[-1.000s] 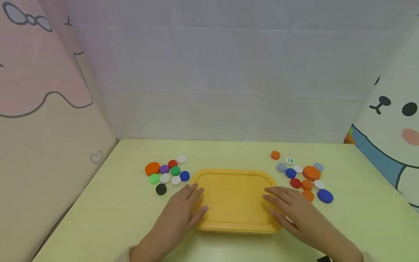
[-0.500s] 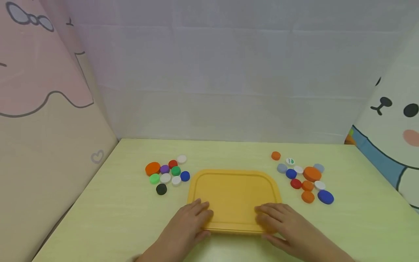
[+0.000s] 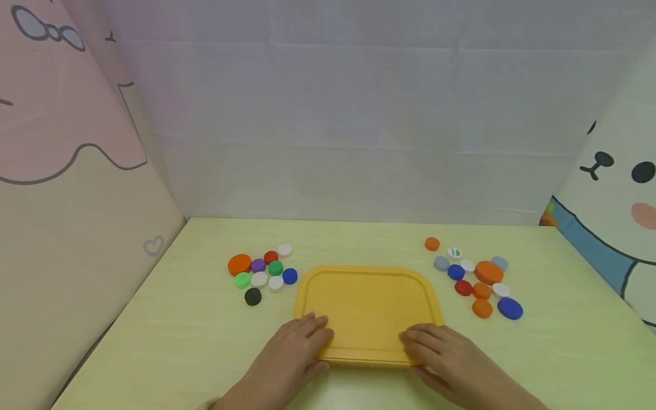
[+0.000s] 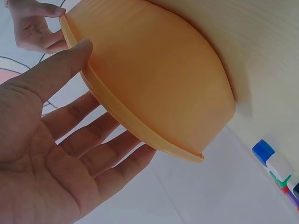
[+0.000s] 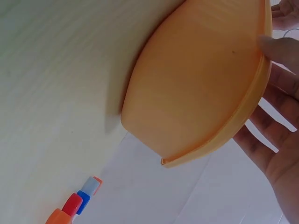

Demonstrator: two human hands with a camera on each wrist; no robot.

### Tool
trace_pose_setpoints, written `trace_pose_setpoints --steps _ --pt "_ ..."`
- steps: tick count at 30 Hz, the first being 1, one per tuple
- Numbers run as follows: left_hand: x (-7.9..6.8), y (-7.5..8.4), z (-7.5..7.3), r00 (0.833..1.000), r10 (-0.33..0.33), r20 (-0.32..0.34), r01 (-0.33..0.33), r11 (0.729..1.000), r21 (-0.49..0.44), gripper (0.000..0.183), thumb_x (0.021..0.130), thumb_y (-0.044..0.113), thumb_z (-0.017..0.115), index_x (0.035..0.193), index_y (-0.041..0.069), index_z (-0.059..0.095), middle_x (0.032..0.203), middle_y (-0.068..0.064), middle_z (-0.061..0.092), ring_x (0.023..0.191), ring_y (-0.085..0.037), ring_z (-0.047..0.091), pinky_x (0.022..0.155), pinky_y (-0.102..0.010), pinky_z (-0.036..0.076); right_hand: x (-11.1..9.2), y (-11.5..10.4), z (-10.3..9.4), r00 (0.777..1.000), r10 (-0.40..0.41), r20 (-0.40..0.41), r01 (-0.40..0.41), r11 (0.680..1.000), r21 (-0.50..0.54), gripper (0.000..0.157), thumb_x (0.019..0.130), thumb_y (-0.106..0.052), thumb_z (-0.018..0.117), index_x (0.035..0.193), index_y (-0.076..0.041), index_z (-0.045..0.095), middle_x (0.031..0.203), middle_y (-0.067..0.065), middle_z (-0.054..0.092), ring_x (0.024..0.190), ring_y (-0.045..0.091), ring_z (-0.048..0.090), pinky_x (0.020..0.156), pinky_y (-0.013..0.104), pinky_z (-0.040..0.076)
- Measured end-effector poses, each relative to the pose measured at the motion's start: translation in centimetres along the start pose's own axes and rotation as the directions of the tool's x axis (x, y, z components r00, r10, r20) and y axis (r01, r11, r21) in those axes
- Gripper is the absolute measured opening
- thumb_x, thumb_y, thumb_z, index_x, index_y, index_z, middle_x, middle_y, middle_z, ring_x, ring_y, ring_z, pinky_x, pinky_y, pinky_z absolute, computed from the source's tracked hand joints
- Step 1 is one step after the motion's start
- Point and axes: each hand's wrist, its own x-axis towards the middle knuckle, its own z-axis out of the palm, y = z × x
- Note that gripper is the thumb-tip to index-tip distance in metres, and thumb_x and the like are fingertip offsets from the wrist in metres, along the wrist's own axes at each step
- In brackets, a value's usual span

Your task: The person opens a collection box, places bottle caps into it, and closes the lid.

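A yellow plastic box (image 4: 159, 79) with rounded corners stands on the table, its flat yellow lid (image 3: 366, 302) in place. At the near left corner my left hand (image 3: 294, 356) grips the lid's edge, fingers on top and thumb beneath the rim. My right hand (image 3: 453, 361) pinches the near right corner in the same manner, its thumb (image 5: 278, 49) under the rim in the right wrist view. Both wrist views show the box's side wall going down to the table, and the lid's rim sitting along the top of the wall.
Several bottle caps in mixed colours lie left of the box, including a black cap (image 3: 253, 296) and an orange cap (image 3: 239, 264). To its right is another scattered group, with a large blue cap (image 3: 509, 308) nearest me. A pale curtain (image 3: 359, 131) hangs behind the table.
Both hands have drawn back from the lid's sides to its near corners, thumbs lowering below the rim. Over the last half second they have barely moved. The box and caps stay put.
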Motion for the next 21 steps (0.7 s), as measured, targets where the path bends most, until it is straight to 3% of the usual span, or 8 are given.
trace_pose_setpoints --steps 12,17,21 --pt "0.15 -0.15 -0.58 1.000 -0.001 0.028 0.001 1.000 0.000 0.040 0.082 0.035 0.064 0.117 0.015 0.059 0.127 -0.005 0.056 0.120 -0.025 0.051 0.098 -0.040 0.041 0.06 -0.11 -0.28 1.000 0.013 -0.017 -0.013 1.000 0.000 0.024 0.079 -0.031 0.069 0.101 -0.024 0.064 0.108 -0.012 0.062 0.094 0.007 0.058 0.075 0.027 0.053" --pt "-0.01 -0.23 -0.82 0.999 0.031 -0.042 -0.030 0.999 0.009 0.039 0.083 0.037 0.062 0.115 0.015 0.059 0.124 -0.005 0.057 0.117 -0.025 0.053 0.095 -0.039 0.044 0.15 0.09 -0.47 0.993 -0.032 -0.111 0.034 0.999 0.013 0.021 0.083 -0.031 0.065 0.102 -0.021 0.064 0.108 -0.010 0.063 0.093 0.008 0.059 0.077 0.023 0.051" --pt "-0.03 -0.45 -0.96 0.997 0.032 -0.071 -0.032 0.999 0.011 0.042 0.083 0.042 0.060 0.116 0.016 0.059 0.125 -0.003 0.057 0.117 -0.024 0.053 0.096 -0.039 0.043 0.25 0.27 -0.68 0.988 -0.023 -0.150 0.029 0.999 0.039 0.021 0.085 -0.033 0.063 0.102 -0.021 0.064 0.108 -0.010 0.062 0.093 0.008 0.060 0.079 0.019 0.049"
